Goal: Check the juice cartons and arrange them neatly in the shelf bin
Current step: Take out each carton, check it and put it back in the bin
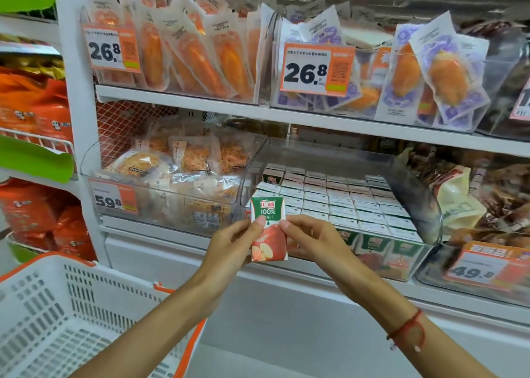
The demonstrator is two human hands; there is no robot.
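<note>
Head view shows one juice carton (269, 228) held up at the centre of the frame, in front of the clear shelf bin (413, 266) it belongs to. The left hand (229, 243) pinches its left edge with the thumb on the printed face, and the right hand (312, 240) pinches the right edge the same way, so each grip is closed on the carton. The carton stands upright, long axis vertical and tipped slightly, its front toward the camera.

The relation that matters: the bin lies behind the held carton and to the right of it in the frame, and the packed cartons (344, 205) in it stand upright too, so I judge the carton needs no turning, only a carry up and over the bin's front wall. An open slot is not visible from here; the rows look full. The right hand lies on the bin's side and seems the nearer one.

The carton is a small rectangular paperboard brick, glossy, green at the top and red with an apple picture below. The bin is hard transparent plastic with a curved front and rounded side walls, and the carton tops inside form a flat white grid. A white perforated plastic basket (57, 320) with orange trim sits at the lower left.
</note>
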